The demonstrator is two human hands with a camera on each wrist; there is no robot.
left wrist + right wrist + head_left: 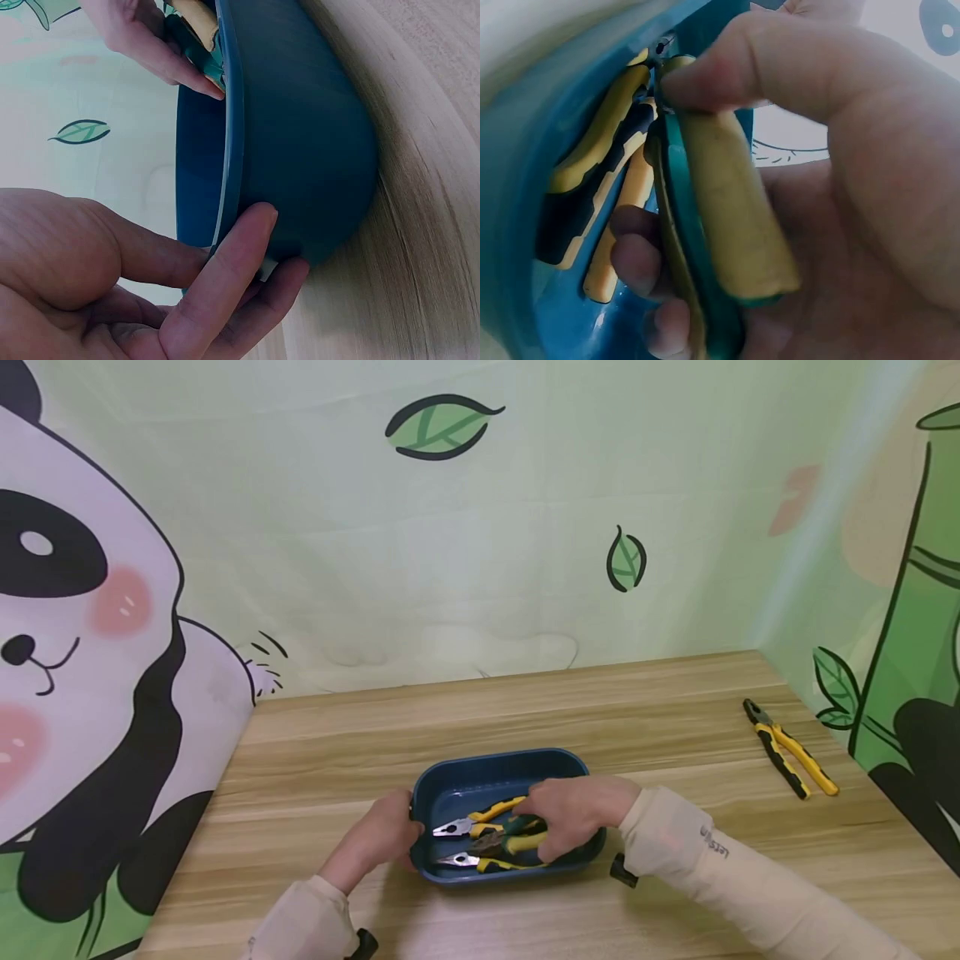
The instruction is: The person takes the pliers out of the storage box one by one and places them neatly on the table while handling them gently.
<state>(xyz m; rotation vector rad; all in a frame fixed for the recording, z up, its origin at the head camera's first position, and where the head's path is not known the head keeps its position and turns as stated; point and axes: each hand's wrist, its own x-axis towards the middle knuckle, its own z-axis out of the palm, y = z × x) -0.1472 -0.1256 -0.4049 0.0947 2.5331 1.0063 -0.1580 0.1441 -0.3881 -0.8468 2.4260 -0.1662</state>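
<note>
A blue plastic bin (517, 878) sits on the table with several pairs of pliers in it. My left hand (386, 831) grips its left end, thumb and fingers pinching the rim in the left wrist view (232, 277). Reaching in from the right, my right hand (577, 814) holds pliers with green-and-yellow handles (735, 202), thumb on one handle and fingers curled round the other. Beside them in the bin lie pliers with yellow-and-black handles (491, 810) and long-nose pliers (459, 860), their handles partly hidden by the right hand.
Another pair of yellow-and-black pliers (787, 752) lies on the wooden table (337, 735) at the right, handles spread. A printed cloth backdrop (525, 568) with a panda and leaves rises behind the table and along its sides.
</note>
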